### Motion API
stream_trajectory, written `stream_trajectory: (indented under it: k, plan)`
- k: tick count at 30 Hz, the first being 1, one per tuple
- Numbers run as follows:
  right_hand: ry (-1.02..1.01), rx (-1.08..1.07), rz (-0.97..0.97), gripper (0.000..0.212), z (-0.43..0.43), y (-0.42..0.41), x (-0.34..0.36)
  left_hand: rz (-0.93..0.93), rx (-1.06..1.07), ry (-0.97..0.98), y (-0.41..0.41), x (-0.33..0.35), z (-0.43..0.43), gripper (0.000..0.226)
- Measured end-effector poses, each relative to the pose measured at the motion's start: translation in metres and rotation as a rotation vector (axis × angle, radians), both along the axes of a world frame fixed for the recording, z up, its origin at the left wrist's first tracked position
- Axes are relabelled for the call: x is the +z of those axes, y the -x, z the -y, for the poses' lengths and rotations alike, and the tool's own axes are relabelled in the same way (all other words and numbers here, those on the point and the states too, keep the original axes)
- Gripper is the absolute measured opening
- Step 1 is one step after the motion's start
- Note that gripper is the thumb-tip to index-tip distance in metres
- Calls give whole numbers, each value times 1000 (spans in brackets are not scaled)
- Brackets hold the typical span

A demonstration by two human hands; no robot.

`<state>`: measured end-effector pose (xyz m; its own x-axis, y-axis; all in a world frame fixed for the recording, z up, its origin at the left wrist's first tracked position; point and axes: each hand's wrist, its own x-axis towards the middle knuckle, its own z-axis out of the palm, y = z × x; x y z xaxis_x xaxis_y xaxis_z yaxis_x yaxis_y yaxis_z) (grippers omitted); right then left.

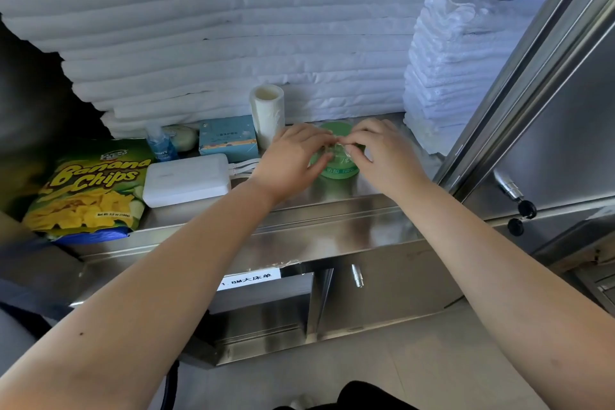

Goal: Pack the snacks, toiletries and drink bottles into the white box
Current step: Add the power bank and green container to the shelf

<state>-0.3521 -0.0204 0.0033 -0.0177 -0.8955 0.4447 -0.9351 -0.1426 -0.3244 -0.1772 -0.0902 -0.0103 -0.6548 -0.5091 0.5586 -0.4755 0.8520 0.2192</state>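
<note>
**First onlooker:** Where is the white box [188,178]?

**Second onlooker:** On the steel worktop [332,206], just left of the hands. Its lid is down, so I can't tell what is inside.

**First onlooker:** And the hands?

**Second onlooker:** Both are over a round green tub [336,167] to the right of the box. The left hand [293,160] and right hand [382,153] meet fingertip to fingertip on top of it. Each pinches the clear film [333,146] bunched over the tub's lid, with the other fingers loosely curled.

**First onlooker:** The other goods?

**Second onlooker:** All are outside the box. A bag of banana chips [86,190] lies at the far left, by the worktop's front edge. Behind the box stand a small blue bottle [163,145] and a pale blue carton [229,138]. An upright roll of plastic [268,113] stands beside the carton, near the left hand.

**First onlooker:** And the room?

**Second onlooker:** Folded white sheets [216,27] are stacked high behind the worktop, and a pile of towels [442,76] stands at the right. Beyond it is a steel door [549,110] with keys [525,210] hanging at its lock. There is a paper label [249,280] on the shelf front below.
</note>
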Motion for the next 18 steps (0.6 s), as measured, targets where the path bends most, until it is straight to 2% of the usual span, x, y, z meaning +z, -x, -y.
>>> stream_trajectory:
  k: [4, 7, 12, 18]
  plan:
    - [-90, 58, 50, 31, -4, 10, -6, 175, 19, 43, -6, -3, -6, 46]
    - [-133, 112, 85, 38, -6, 10, -8, 131, 42, 62, -12, -1, -15, 44]
    - [-137, 257, 96, 39, 2, -16, -6, 46, 112, 153, -51, -6, -28, 39]
    - [-131, 306, 84, 39, 14, -40, -6, 62, 176, 143, -76, -3, -28, 38]
